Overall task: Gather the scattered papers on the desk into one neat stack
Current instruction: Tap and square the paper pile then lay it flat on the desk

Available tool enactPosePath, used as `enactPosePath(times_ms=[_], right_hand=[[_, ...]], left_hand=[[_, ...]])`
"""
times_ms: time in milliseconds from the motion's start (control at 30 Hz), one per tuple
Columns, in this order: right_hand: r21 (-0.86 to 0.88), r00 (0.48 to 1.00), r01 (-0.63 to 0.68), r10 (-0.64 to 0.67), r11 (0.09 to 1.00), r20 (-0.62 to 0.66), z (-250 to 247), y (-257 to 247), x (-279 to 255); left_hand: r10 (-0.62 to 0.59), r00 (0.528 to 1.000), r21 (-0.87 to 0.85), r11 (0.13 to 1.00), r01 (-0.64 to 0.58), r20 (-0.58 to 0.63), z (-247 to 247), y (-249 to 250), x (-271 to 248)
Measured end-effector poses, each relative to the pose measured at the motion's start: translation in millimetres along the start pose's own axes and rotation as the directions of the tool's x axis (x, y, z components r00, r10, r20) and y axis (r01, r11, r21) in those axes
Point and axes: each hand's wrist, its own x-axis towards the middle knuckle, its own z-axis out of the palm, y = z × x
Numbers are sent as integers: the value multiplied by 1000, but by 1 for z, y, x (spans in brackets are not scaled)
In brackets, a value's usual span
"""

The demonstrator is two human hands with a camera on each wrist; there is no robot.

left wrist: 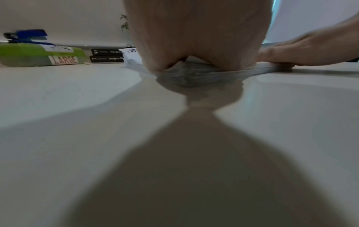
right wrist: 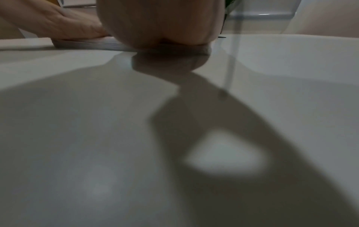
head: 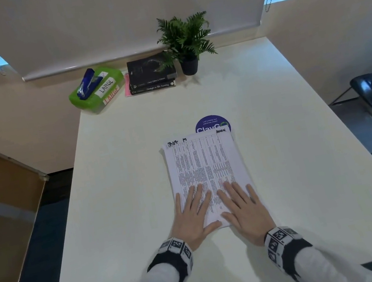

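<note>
On the pale desk (head: 285, 173), mid-front: one stack of white printed papers (head: 205, 164), both hands pressing it flat.
Left hand (head: 193, 216) and right hand (head: 244, 207) lie with fingers straight, grasping nothing; gathering looks done, only edge-squaring left.

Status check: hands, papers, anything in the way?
Left hand and right hand flat, pressing the paper stack. Papers gathered in one stack on the desk. Stack overlaps a round blue sticker; nothing obstructing.
</note>
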Motion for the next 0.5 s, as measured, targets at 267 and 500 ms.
enactPosePath(times_ms=[267,500], right_hand=[[35,1000,18,-18,999,-23,1,26,-20],[0,999,31,-31,1000,-14,3,31,-22]], left_hand=[[57,998,10,998,-57,-15,4,-29,-21],[118,992,52,991,-120,44,1,-47,-27]])
